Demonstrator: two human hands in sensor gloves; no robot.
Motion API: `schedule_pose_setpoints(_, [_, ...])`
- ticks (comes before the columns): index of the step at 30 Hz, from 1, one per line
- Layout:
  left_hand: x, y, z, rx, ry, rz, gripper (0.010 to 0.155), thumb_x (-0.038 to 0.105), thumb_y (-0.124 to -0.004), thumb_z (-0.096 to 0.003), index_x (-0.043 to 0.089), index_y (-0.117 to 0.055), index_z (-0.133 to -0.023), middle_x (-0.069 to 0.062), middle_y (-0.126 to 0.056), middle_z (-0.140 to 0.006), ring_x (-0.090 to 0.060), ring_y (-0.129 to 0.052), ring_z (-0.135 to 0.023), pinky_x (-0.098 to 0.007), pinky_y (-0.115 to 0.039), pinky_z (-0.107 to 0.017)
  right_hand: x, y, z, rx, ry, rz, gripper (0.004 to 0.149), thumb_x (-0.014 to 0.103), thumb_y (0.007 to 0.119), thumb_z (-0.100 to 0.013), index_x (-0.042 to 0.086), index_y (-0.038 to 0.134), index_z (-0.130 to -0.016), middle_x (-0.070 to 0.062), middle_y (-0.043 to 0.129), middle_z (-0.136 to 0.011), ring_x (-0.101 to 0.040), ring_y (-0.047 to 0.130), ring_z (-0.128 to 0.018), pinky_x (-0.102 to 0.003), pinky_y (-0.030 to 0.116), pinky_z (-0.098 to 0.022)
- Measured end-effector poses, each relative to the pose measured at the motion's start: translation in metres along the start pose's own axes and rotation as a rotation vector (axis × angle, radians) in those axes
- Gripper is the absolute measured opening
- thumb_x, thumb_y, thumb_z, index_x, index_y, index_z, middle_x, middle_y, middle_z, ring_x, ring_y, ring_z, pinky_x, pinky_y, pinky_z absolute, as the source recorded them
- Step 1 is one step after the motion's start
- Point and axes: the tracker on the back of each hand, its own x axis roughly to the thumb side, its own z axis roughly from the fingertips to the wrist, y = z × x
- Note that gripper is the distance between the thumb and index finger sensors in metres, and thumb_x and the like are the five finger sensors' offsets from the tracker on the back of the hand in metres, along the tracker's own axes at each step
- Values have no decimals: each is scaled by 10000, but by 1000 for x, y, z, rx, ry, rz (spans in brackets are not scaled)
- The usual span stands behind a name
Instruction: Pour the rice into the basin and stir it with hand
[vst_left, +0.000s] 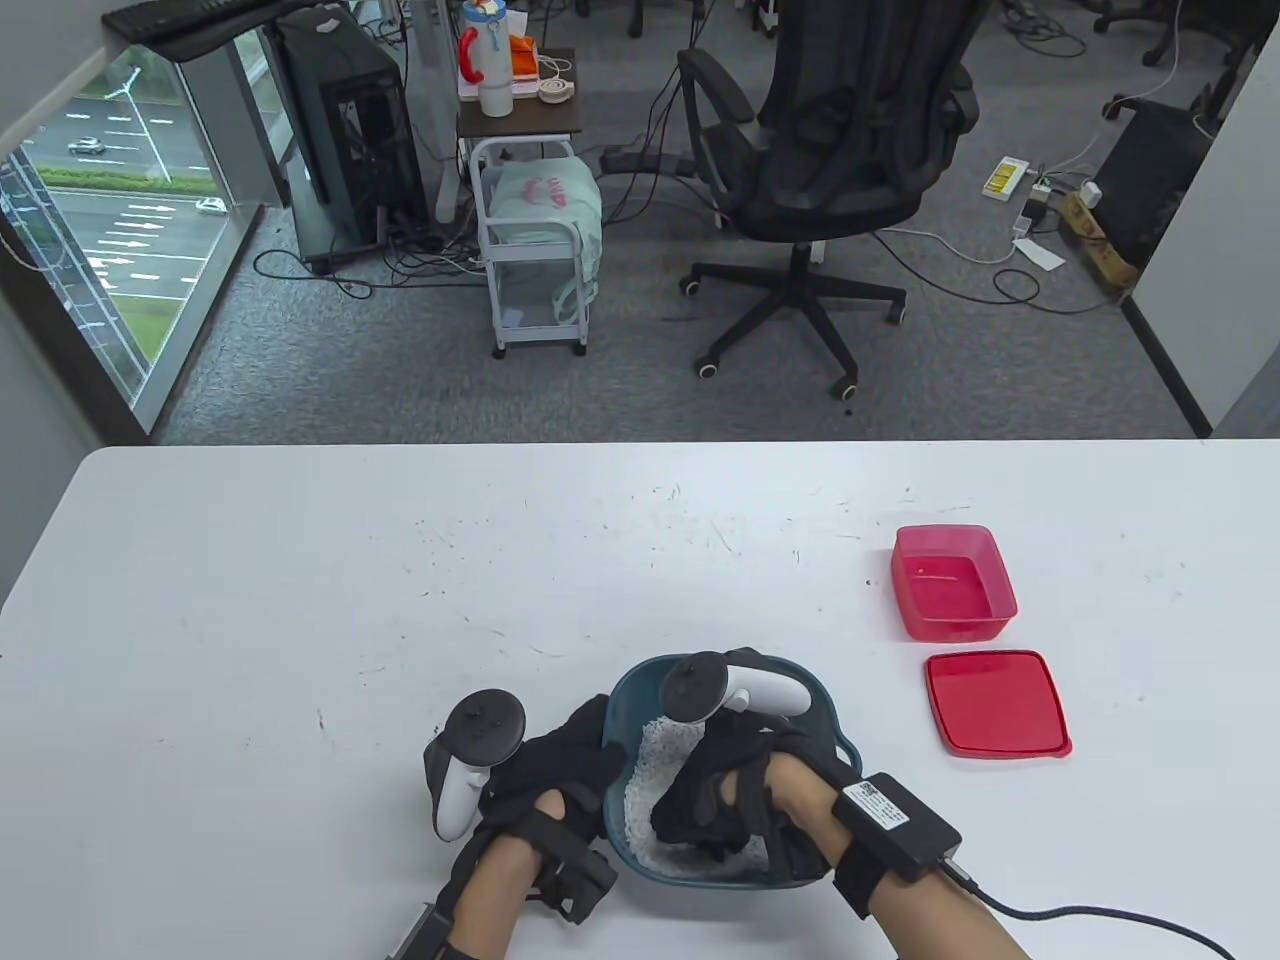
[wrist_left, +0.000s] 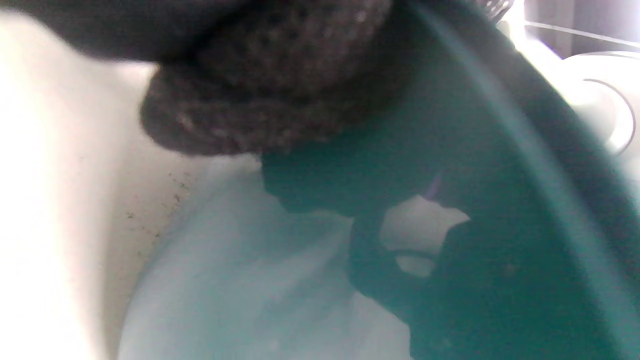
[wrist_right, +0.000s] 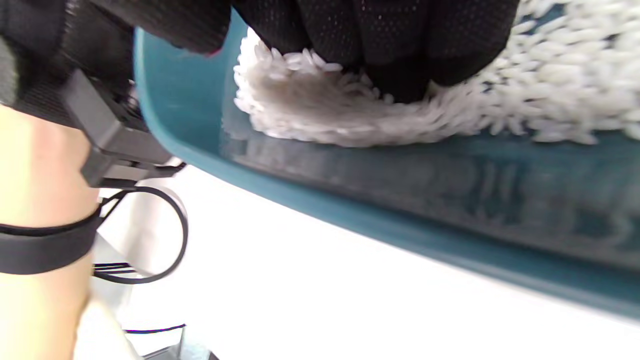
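Note:
A teal basin (vst_left: 636, 682) stands near the table's front edge with white rice (vst_left: 662, 752) in it. My right hand (vst_left: 712, 800) is inside the basin. In the right wrist view its gloved fingertips (wrist_right: 400, 75) are sunk into the rice (wrist_right: 550, 85) close to the basin's near wall (wrist_right: 400, 200). My left hand (vst_left: 572, 752) grips the basin's left rim. In the left wrist view a gloved finger (wrist_left: 260, 100) lies against the teal outer wall (wrist_left: 500, 225).
A red container (vst_left: 952, 582) with nothing in it sits to the right of the basin, and its red lid (vst_left: 997, 702) lies flat just in front of it. The white table (vst_left: 300, 600) stretches away to the left and back. A cable (vst_left: 1080, 912) trails from my right wrist.

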Motion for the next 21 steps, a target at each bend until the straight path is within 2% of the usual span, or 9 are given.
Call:
schedule_pose_setpoints(4, [0,0,0,-5,-6,-4,687,292,-821,-492,41,-570,-1081,-322,-744,-974,-158,-1061,-89,-238,-948,29,3,-10,-5,-70,-16,-18,664,368,745,-380,59,626,-955,-229,614,-989,-475,666,-862,-647,610,-565])
schedule_pose_setpoints(8, [0,0,0,-11,-14,-4,690,293,-821,-492,40,-567,-1081,-324,-740,-975,-158,-1062,-92,-239,-949,28,-2,-25,-5,-237,78,3,680,390,717,-401,118,506,-987,-174,506,-1027,-430,540,-919,-639,541,-604])
schedule_pose_setpoints(10, [0,0,0,-11,-16,-6,689,292,-822,-491,40,-570,-1081,-325,-741,-974,-159,-1062,-92,-240,-949,28,-4,-30,-3,-323,133,45,672,392,712,-407,116,513,-986,-177,522,-1019,-430,563,-908,-637,550,-599])
schedule_pose_setpoints(13, [0,0,-1,-12,-14,-4,690,293,-823,-491,39,-570,-1081,-324,-742,-974,-158,-1062,-92,-239,-949,26,-5,-34,5,-421,268,173,644,389,717,-405,89,607,-965,-198,636,-980,-448,685,-856,-640,615,-564])
schedule_pose_setpoints(16, [0,0,0,-10,-11,0,689,293,-822,-491,38,-570,-1080,-324,-743,-974,-158,-1063,-91,-239,-950,28,-8,-35,12,-431,414,263,639,387,721,-404,49,663,-943,-251,722,-934,-489,779,-794,-636,676,-526])
schedule_pose_setpoints(18, [0,0,0,-6,-9,-2,688,293,-821,-491,37,-572,-1079,-323,-745,-972,-156,-1063,-89,-238,-950,29,-11,-33,15,-399,521,317,642,384,725,-401,27,676,-933,-273,759,-907,-493,827,-754,-620,718,-493])
schedule_pose_setpoints(21, [0,0,0,-2,-3,4,685,291,-821,-491,35,-575,-1077,-322,-747,-970,-158,-1063,-88,-237,-951,31,-11,-26,16,-340,598,391,644,380,735,-392,-27,731,-891,-312,864,-815,-505,922,-635,-595,781,-420])
